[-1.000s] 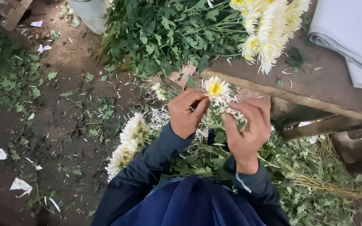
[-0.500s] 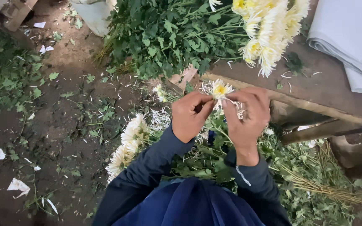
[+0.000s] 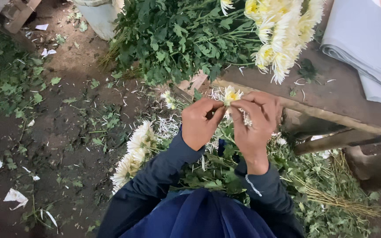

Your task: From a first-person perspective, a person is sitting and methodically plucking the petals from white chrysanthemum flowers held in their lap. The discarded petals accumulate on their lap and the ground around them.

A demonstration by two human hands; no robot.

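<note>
My left hand (image 3: 200, 124) and my right hand (image 3: 255, 122) meet fingertip to fingertip around one white chrysanthemum bloom with a yellow centre (image 3: 231, 94). Both pinch the flower head, whose leafy stem runs down between my wrists. Most of the petals are hidden by my fingers. More white blooms (image 3: 134, 152) lie on the ground just left of my left forearm. A big bunch of the same flowers (image 3: 283, 31), with thick green foliage (image 3: 186, 39), rests on the wooden table (image 3: 331, 103) just beyond my hands.
Folded grey-white sheets (image 3: 367, 44) lie on the table's right part. A pale bucket (image 3: 97, 17) stands at the top. Cut leaves, stems and straw (image 3: 331, 198) cover the dirt floor under the table. Paper scraps (image 3: 15, 196) and loose leaves lie scattered on the left.
My two hands have drawn together and risen slightly. The bloom that showed openly between them is now mostly covered by my fingers.
</note>
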